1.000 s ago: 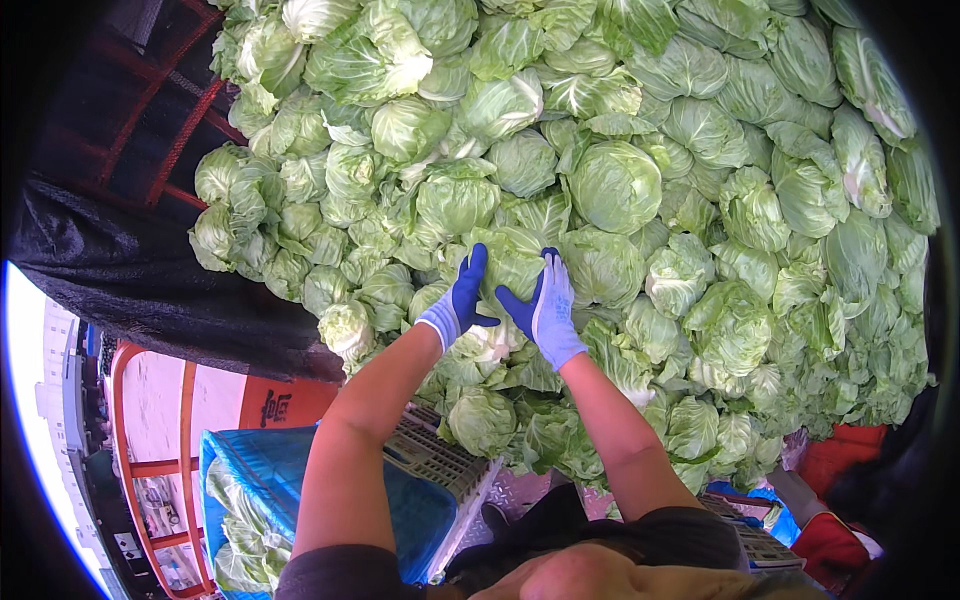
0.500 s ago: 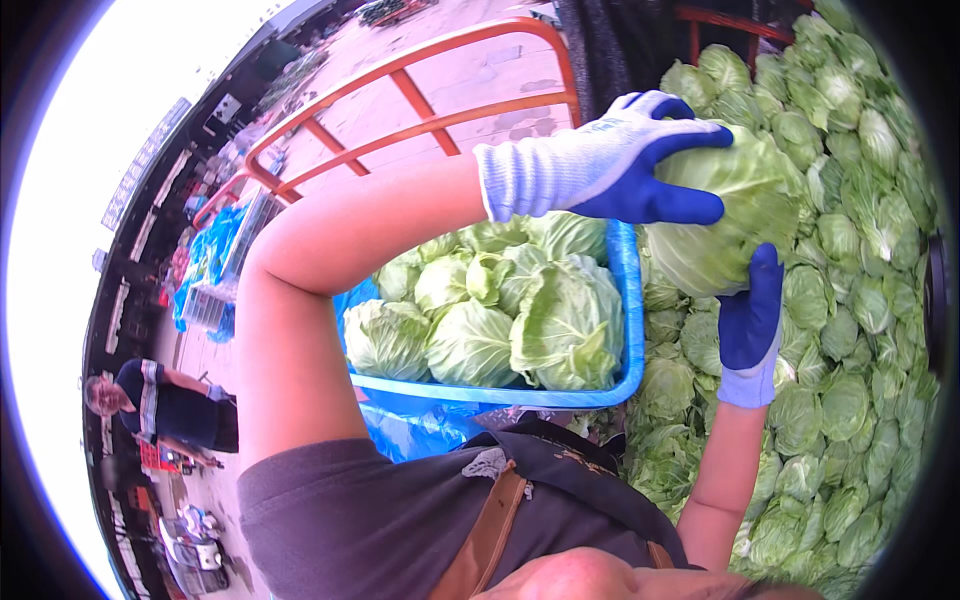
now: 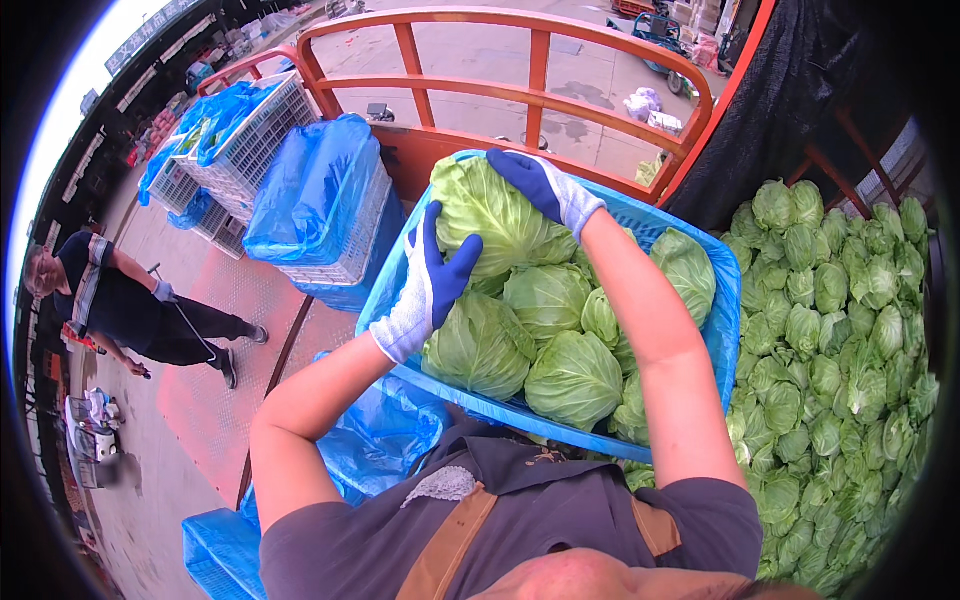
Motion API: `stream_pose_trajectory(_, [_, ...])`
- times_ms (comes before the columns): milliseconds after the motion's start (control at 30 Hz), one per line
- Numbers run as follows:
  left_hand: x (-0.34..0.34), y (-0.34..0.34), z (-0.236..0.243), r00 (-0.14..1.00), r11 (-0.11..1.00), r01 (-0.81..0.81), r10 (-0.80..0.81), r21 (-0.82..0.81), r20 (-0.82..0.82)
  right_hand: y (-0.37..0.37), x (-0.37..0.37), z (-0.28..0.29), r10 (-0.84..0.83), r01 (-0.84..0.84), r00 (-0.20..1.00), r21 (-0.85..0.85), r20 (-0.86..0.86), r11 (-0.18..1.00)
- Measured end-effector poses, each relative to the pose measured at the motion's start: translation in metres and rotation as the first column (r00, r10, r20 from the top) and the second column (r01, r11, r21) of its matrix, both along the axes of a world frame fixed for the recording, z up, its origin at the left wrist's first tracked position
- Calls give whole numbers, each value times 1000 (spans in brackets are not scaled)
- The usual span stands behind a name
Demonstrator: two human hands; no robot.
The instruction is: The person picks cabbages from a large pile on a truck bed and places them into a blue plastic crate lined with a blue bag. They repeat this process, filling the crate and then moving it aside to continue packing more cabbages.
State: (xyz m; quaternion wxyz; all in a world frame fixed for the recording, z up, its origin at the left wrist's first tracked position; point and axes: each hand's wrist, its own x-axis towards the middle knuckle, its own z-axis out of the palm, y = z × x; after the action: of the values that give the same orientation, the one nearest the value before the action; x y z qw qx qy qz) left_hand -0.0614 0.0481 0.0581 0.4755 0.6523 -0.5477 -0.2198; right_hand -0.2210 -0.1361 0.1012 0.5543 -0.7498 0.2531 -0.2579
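Cabbage head, pale green, upper centre of frame, held above the far end of a blue plastic crate. Left hand, in blue-and-white glove, fingers spread and cupped against the cabbage's left side. Right hand, same glove, fingers spread over its top right. Crate holds further cabbages, packed touching. Loose cabbage pile, right of frame. Bag-lined white crates, upper left. Orange railing, top. Another person, left edge, bent forward.
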Motion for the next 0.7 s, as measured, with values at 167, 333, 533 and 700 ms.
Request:
stream_pose_trajectory(167, [50,15,-12,930,938,181,-261,296,260,-11,34,-79,47,-125,876,-133,-480,983])
stream_pose_trajectory(333, [34,-71,19,943,942,276,-228,-189,241,-32,41,-116,14,-150,957,-449,-291,881])
stream_pose_trajectory(533, [38,-132,-37,934,828,237,-338,508,114,-45,11,-82,-448,-89,867,-952,-220,294])
stream_pose_trajectory(700, [8,-99,-37,839,979,72,-163,191,519,-30,-25,-103,-318,-315,733,-714,-602,626])
